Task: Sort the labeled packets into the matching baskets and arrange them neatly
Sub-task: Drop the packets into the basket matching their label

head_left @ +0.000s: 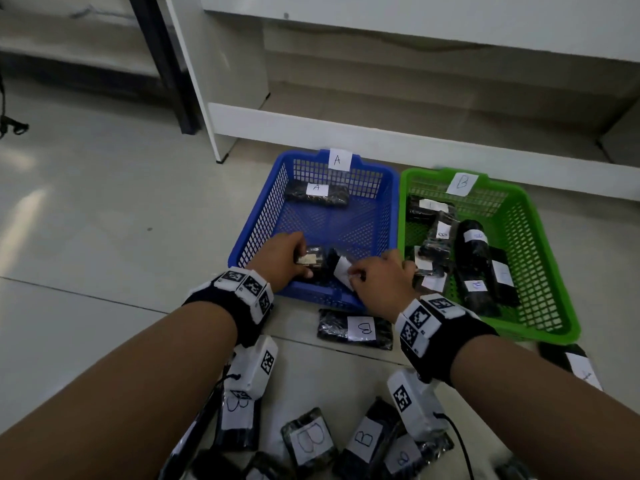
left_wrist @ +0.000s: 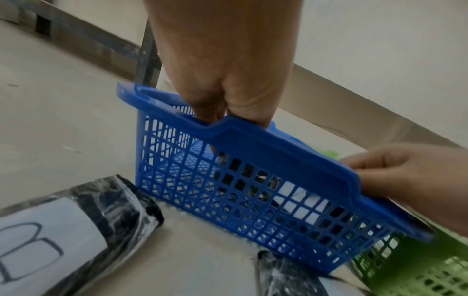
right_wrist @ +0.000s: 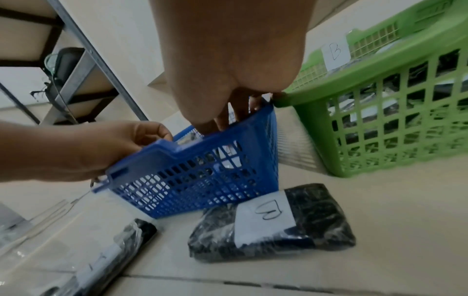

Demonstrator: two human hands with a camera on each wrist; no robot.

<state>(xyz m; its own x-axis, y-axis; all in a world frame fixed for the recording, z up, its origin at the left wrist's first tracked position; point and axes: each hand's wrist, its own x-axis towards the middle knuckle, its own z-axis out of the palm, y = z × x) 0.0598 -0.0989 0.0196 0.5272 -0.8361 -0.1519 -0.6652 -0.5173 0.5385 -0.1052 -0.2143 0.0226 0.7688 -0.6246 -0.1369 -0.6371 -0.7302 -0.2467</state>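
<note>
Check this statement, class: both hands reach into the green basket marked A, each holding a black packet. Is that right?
Wrong colour. In the head view, the basket marked A is blue; green is B. Left hand and right hand each hold a black packet there.

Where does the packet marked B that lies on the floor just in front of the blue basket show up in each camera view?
Head: the B packet lies at lower centre, between the wrists.
Left wrist: probably the black packet at the bottom edge, label hidden, so uncertain.
Right wrist: the packet lies at lower centre, label up.
Shared landmark: the blue basket just behind it.
</note>
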